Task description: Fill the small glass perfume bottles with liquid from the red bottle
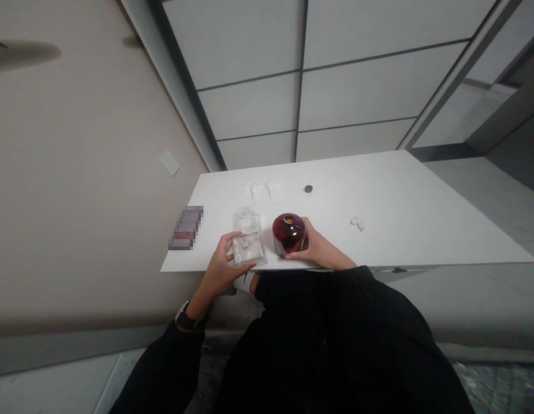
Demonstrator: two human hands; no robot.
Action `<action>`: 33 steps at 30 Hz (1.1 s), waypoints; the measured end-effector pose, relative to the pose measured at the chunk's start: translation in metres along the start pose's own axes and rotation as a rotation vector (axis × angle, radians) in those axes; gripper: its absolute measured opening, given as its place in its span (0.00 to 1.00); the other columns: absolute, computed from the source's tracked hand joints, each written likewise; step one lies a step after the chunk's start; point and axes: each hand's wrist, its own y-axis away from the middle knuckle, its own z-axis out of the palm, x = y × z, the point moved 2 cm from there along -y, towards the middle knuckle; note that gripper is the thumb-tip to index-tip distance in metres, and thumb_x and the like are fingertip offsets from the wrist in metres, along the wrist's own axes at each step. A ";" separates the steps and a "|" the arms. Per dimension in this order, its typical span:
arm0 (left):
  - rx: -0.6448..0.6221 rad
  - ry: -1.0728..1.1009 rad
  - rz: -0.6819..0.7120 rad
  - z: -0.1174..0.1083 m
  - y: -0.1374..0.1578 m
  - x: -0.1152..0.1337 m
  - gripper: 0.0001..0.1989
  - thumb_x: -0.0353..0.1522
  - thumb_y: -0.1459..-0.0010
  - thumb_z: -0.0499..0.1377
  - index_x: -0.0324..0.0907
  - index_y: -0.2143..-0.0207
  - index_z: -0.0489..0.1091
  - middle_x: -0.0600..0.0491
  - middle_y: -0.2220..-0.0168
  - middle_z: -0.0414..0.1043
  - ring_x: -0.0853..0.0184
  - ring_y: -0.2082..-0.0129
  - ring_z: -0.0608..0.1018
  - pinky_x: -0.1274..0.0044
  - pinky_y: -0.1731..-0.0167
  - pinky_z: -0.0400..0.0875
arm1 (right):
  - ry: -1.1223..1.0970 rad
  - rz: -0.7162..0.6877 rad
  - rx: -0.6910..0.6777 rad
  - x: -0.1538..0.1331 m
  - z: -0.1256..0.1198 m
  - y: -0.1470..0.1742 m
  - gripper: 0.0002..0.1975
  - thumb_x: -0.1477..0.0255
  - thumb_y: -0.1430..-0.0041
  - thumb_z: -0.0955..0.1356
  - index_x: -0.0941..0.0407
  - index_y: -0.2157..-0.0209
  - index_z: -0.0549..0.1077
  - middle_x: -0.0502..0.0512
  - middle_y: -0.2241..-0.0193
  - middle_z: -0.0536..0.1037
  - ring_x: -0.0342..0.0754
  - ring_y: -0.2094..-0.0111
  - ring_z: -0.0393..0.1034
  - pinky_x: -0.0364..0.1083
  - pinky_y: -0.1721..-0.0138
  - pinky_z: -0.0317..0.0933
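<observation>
My left hand [221, 263], with a dark watch on its wrist, is closed around the sides of a clear square box [248, 248] near the table's front edge. The box looks like clear plastic or glass, and what the round shape in it is I cannot tell. Just to its right, my right hand [308, 244] grips a dark red rounded bottle [288, 233] from the right side. The bottle stands upright with its small round mouth uncovered. Behind the box sits another clear piece [248, 218].
A small dark round disc [308, 188] lies farther back on the white table [422, 218]. Crumpled white scraps [358, 223] are to the right, and thin white pieces [261, 188] lie at the back. A blurred-out flat item [187, 228] rests at the left edge, beside the wall.
</observation>
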 end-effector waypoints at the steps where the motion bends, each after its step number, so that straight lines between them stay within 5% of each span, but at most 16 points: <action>1: -0.002 -0.001 0.005 -0.001 0.000 0.004 0.40 0.42 0.54 0.76 0.45 0.42 0.63 0.40 0.39 0.69 0.47 0.37 0.75 0.53 0.38 0.74 | -0.007 0.013 -0.008 0.000 0.000 0.000 0.49 0.59 0.55 0.83 0.54 0.37 0.61 0.65 0.40 0.74 0.65 0.38 0.71 0.65 0.33 0.60; 7: -0.155 -0.086 0.040 -0.013 -0.004 0.048 0.40 0.42 0.54 0.77 0.47 0.40 0.67 0.42 0.38 0.71 0.45 0.33 0.71 0.55 0.41 0.77 | -0.009 0.015 -0.013 -0.003 0.002 0.001 0.44 0.60 0.53 0.82 0.52 0.40 0.61 0.63 0.41 0.74 0.63 0.40 0.72 0.65 0.34 0.61; 17: -0.083 -0.410 0.268 -0.034 -0.041 0.097 0.37 0.48 0.51 0.75 0.47 0.42 0.71 0.45 0.38 0.71 0.48 0.41 0.76 0.63 0.54 0.83 | -0.009 0.044 -0.012 -0.013 0.011 0.000 0.41 0.60 0.51 0.82 0.52 0.42 0.62 0.62 0.42 0.75 0.63 0.38 0.70 0.64 0.34 0.61; 23: -0.166 -0.551 0.346 -0.037 -0.052 0.117 0.39 0.52 0.48 0.72 0.49 0.37 0.72 0.46 0.36 0.72 0.48 0.40 0.76 0.61 0.48 0.80 | 0.039 0.028 0.017 -0.013 0.016 -0.001 0.39 0.58 0.51 0.81 0.53 0.44 0.64 0.62 0.44 0.77 0.64 0.41 0.72 0.64 0.37 0.62; 33: -0.241 -0.648 0.428 -0.039 -0.062 0.126 0.40 0.54 0.46 0.71 0.48 0.36 0.71 0.46 0.37 0.74 0.51 0.39 0.77 0.57 0.38 0.73 | 0.123 0.016 0.067 -0.013 0.025 -0.002 0.36 0.57 0.49 0.80 0.53 0.45 0.63 0.58 0.53 0.79 0.58 0.57 0.75 0.55 0.55 0.68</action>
